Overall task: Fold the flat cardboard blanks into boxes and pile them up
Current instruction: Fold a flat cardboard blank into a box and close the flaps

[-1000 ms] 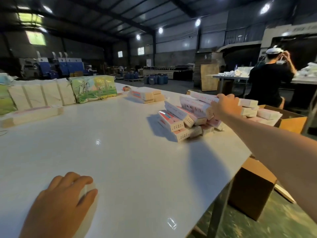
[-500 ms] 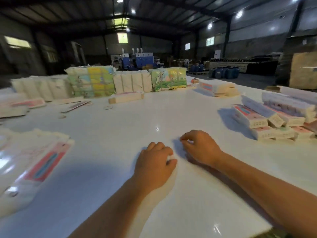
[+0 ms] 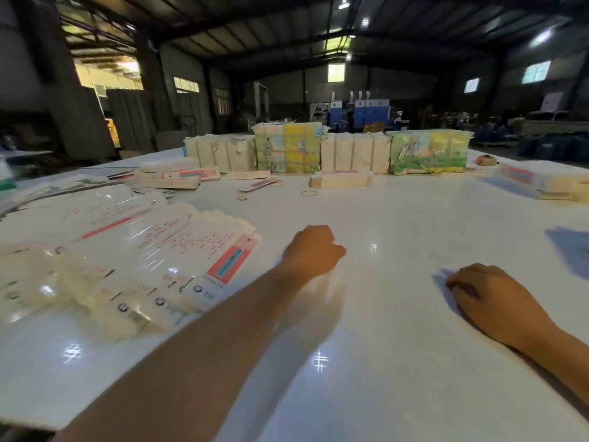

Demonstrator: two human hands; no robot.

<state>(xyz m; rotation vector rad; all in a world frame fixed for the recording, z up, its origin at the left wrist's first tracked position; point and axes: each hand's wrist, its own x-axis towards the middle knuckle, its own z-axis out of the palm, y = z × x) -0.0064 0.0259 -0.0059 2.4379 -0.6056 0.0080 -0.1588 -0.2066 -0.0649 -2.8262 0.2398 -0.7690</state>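
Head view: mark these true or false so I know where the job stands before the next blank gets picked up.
1. The left hand holds a blank. False: it holds nothing.
2. The fanned flat blanks lie to the left of the left hand. True.
3. The right hand rests on the white table. True.
4. Loose rubber bands sit on top of the bundles. False: they lie on the table in front of them.

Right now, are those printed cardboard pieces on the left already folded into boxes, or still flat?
Still flat. The printed blanks lie fanned out, overlapping, on the white table; neither hand touches them.
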